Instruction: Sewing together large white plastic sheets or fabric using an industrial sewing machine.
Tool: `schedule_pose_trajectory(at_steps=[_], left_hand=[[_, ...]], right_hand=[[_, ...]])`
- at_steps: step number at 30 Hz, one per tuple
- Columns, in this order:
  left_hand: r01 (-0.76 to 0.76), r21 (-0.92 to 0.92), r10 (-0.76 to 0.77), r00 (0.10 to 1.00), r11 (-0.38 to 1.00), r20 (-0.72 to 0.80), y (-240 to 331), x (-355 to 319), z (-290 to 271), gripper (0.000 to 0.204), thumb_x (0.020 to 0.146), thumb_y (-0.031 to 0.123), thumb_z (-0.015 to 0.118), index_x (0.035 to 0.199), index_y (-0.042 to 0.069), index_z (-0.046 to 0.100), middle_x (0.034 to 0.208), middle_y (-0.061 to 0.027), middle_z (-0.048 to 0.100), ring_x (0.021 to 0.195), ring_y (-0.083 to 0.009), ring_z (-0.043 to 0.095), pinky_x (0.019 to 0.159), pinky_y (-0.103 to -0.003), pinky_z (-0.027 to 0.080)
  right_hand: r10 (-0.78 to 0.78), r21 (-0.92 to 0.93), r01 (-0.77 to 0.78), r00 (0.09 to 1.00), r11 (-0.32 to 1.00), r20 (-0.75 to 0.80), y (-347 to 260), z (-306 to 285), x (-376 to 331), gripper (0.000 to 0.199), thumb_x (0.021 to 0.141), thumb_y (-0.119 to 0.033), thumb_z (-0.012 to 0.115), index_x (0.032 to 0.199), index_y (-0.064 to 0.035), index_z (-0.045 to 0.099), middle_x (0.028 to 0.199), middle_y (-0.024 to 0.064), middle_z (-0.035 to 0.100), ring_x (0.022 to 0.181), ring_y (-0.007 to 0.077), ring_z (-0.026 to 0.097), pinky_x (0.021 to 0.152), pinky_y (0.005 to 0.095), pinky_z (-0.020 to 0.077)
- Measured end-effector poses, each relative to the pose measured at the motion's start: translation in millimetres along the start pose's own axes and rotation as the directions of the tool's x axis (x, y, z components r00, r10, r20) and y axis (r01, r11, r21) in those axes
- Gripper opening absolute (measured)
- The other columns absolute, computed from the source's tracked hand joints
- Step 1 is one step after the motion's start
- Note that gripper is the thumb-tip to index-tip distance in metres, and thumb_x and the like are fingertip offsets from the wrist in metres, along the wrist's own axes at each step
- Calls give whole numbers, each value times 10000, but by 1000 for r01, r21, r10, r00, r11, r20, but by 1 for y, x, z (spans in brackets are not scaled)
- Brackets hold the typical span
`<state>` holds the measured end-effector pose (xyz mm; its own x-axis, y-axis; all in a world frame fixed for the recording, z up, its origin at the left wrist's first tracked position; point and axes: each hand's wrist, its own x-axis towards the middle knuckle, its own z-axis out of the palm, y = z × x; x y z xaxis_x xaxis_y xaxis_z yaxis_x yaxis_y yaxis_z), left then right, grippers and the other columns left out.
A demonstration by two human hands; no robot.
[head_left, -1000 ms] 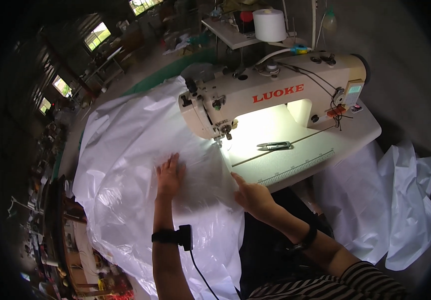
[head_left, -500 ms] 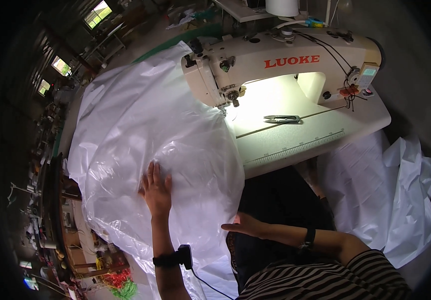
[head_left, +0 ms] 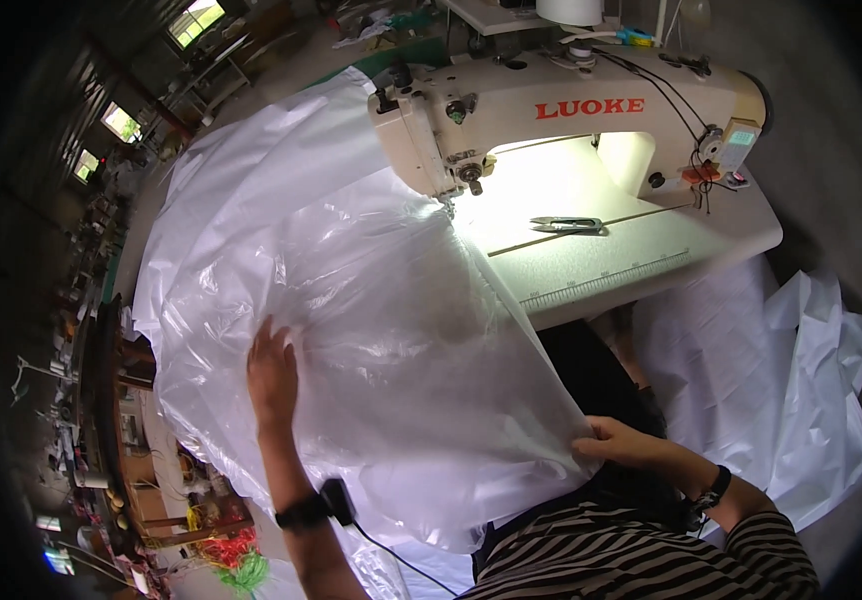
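A wide sheet of thin, translucent white plastic (head_left: pixel 401 370) spreads from the sewing machine (head_left: pixel 561 110) down across my lap. Its right edge runs taut and straight from under the needle area (head_left: pixel 447 207) to my right hand (head_left: pixel 616 444), which pinches the corner between thumb and fingers. My left hand (head_left: pixel 273 375) lies on the sheet farther left, fingers stretched out, with creases fanning out beside it. Smoother white fabric (head_left: pixel 251 160) lies beyond the plastic. Where the layers meet under the presser foot is too glaring to make out.
Thread snips (head_left: pixel 568 226) rest on the lit machine bed (head_left: pixel 631 245), behind a printed ruler scale. More white sheeting (head_left: pixel 811 380) hangs down at the right. A wooden rack with red and green strings (head_left: pixel 241 560) stands at the lower left. A cable trails from my left wrist.
My right hand has moved right, drawing the plastic's edge out straight from the machine. My left hand has slid left and slightly up across the sheet.
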<state>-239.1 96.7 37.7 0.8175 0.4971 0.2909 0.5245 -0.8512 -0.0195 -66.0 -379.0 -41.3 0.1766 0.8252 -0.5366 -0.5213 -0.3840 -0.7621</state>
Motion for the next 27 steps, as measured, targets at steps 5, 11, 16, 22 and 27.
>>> schedule_pose_trajectory(at_steps=[5, 11, 16, 22, 27], left_hand=[[-129, -665, 134, 990, 736, -43, 178, -104, -50, 449, 759, 161, 764, 1180, 75, 633, 1146, -128, 660, 1043, -310, 647, 893, -438, 520], [-105, -360, 156, 981, 927, 115, 251, -135, 6, 184, 768, 184, 761, 918, 100, 697, 815, -35, 626, 748, -213, 611, 734, -357, 428], [106, -686, 67, 973, 720, 222, 269, -133, -21, 88, 776, 118, 748, 836, 87, 692, 743, -12, 630, 648, -180, 603, 709, -341, 427], [-22, -703, 117, 989, 711, 87, 280, -121, -50, 98, 748, 78, 767, 821, 84, 702, 770, -20, 669, 696, -178, 637, 728, -323, 442], [-60, -786, 176, 982, 615, 62, 303, -113, -45, 87, 757, 77, 752, 827, 80, 700, 790, -39, 678, 703, -220, 644, 682, -343, 470]], right_hand=[[-267, -183, 238, 951, 954, -154, -6, 6, 14, 344, 1000, -231, 549, 1219, 34, 581, 1100, 48, 628, 999, 87, 554, 894, 258, 449], [-309, -270, 263, 940, 926, -147, -7, 6, 15, 307, 1016, -215, 508, 1132, 51, 608, 939, 46, 652, 882, 107, 574, 827, 267, 470], [-429, -486, 318, 894, 814, -133, -17, 1, 10, 277, 998, -206, 512, 1083, 40, 608, 898, 128, 664, 821, 165, 603, 790, 306, 479], [-440, -585, 255, 876, 770, -197, -37, 1, 2, 260, 976, -197, 530, 1103, 25, 575, 894, 182, 654, 805, 225, 634, 771, 335, 484], [-571, -365, 476, 791, 800, -220, -27, -2, 11, 430, 951, -258, 601, 1273, 14, 521, 910, 162, 656, 784, 272, 640, 749, 352, 497]])
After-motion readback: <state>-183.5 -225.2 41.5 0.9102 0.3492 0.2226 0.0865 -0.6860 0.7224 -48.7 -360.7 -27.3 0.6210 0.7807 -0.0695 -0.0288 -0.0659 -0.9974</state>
